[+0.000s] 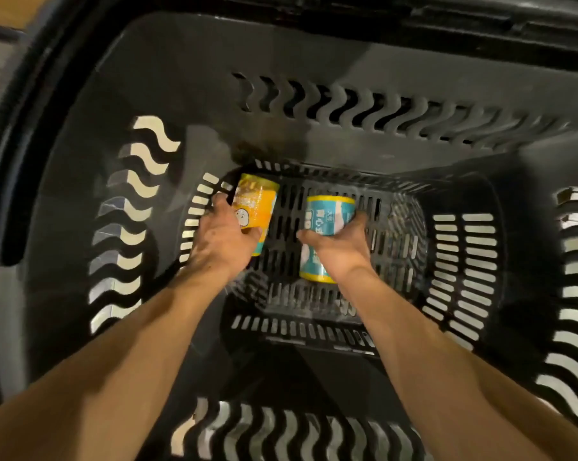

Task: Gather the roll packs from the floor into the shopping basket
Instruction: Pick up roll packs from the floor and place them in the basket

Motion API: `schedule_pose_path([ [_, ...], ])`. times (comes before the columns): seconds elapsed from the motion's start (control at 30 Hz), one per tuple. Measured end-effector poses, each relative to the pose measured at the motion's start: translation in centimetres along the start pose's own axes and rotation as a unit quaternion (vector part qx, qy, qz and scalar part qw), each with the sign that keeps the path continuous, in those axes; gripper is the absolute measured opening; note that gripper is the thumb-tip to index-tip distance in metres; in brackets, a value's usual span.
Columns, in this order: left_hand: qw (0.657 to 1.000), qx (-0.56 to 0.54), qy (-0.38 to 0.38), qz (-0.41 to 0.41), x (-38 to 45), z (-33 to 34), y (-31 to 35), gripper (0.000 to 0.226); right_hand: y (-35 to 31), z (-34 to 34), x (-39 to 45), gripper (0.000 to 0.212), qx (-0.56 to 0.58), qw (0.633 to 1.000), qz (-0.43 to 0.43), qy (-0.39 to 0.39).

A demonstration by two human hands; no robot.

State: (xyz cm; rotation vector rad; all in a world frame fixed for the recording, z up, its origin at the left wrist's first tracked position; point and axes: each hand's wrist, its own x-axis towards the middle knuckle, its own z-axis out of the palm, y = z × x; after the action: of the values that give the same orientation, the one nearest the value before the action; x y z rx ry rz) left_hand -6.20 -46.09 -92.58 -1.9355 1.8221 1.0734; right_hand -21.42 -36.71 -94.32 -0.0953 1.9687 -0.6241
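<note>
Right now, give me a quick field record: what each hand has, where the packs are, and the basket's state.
left hand: left hand grips the orange roll pack
right hand: right hand grips the teal roll pack
pack positions: both low inside the basket, apart, orange toward the left wall, teal near the middle
basket: black shopping basket, slotted floor and walls, no other packs visible inside
released: neither pack yet
</note>
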Motion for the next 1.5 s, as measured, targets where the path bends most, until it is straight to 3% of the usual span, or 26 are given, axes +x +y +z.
schedule_pose_path([
  [0.23, 0.998, 0.029, -0.018, 0.046, -1.5, -2.9, 0.0, 0.055, -1.2, 4.3, 1.5, 0.102, -0.027, 0.999, -0.015, 0.027],
  [0.33, 0.996, 0.061, -0.029, 0.055, -1.9, -3.4, -0.1, 0.054, -1.5, 4.7, 1.2, 0.104, -0.044, 0.998, -0.013, 0.032],
  [0.47, 0.972, 0.179, -0.076, 0.13, -2.8, -3.9, -0.9, 0.051, -1.7, 4.1, 1.1, 0.099, -0.059, 0.998, 0.003, 0.011],
  [0.53, 0.952, 0.239, -0.098, 0.164, -3.5, -4.3, -1.1, 0.049, -1.9, 3.5, 0.6, 0.086, -0.074, 0.997, -0.01, -0.007],
  [0.77, 0.93, 0.29, -0.117, 0.191, -6.5, -6.8, -0.2, 0.066, -3.6, -1.1, -3.3, 0.062, -0.234, 0.969, -0.06, -0.046],
  [1.1, 0.923, 0.307, -0.112, 0.204, -16.4, -16.7, 3.8, 0.062, -10.8, -9.3, -17.1, 0.053, -0.524, 0.828, -0.163, -0.112],
  [1.27, 0.94, 0.272, -0.016, 0.207, -23.5, -26.8, 5.8, 0.047, -19.5, -12.0, -26.8, 0.05, -0.605, 0.751, -0.231, -0.132],
  [1.5, 0.956, 0.251, 0.048, 0.142, -34.9, -42.5, 3.4, 0.038, -33.1, -12.1, -43.6, 0.047, -0.665, 0.646, -0.355, -0.123],
])
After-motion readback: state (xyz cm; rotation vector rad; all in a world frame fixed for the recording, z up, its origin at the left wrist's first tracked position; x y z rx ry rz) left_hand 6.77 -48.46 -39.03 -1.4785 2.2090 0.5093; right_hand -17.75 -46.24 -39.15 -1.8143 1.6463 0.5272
